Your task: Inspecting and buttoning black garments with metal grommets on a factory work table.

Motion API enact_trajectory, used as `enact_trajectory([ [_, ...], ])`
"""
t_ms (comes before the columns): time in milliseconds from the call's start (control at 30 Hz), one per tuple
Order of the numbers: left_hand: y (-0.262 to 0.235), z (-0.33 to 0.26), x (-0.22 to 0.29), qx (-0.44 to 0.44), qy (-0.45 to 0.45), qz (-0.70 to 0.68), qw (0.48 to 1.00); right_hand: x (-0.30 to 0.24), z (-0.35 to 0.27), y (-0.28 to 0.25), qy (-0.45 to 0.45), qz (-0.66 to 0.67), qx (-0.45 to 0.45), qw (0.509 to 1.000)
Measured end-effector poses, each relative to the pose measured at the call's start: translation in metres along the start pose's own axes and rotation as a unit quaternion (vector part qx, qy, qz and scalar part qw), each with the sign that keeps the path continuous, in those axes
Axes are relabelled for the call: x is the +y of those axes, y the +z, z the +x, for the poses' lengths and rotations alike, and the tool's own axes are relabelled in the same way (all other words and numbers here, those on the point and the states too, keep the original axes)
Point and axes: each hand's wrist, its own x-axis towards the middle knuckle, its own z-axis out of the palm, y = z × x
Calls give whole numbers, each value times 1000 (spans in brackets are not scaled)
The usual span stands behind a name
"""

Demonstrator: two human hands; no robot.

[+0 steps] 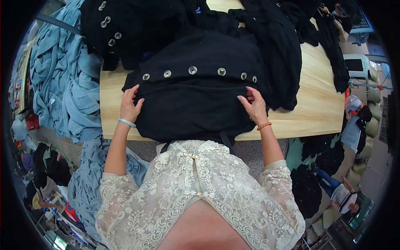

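Note:
A black knitted garment [187,110] lies folded in front of me at the table's near edge. A row of several shiny round buttons [192,70] crosses it above a horizontal fold. My left hand [131,105] rests at the garment's left side, thumb and fingers apart, fingertips on the cloth by the fold. On the opposite side, my right hand [255,104] touches the cloth near the fold's right end, its fingers bent and its thumb spread away from them. Neither hand visibly grips the fabric.
More black garments [125,25] are heaped across the far side of the wooden table [321,91]. Blue-grey knitwear [60,71] is piled at the left, with more below it. Dark clothing [308,183] lies low on the right. Other people [346,196] are further off at both sides.

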Motion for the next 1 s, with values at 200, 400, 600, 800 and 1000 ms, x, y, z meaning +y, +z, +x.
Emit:
enact_trajectory([
  [200, 1, 5, -31, 47, 86, 79, 992, -22, -12, 13, 3, 27, 6, 1000],
  [400, -12, 8, -37, -1, 29, 43, 999, -24, -27, -4, 65, 295, 50, 952],
  [600, 1, 5, -4, -63, 10, -92, 994, 4, 4, -75, -11, 325, 161, 932],
  [800, 15, 3, 25, -5, 42, -10, 999, -36, 30, -53, -39, -101, 114, 988],
  [1000, 14, 6, 64, 127, 163, 52, 977, -138, 57, 48, -197, -28, 39, 979],
])
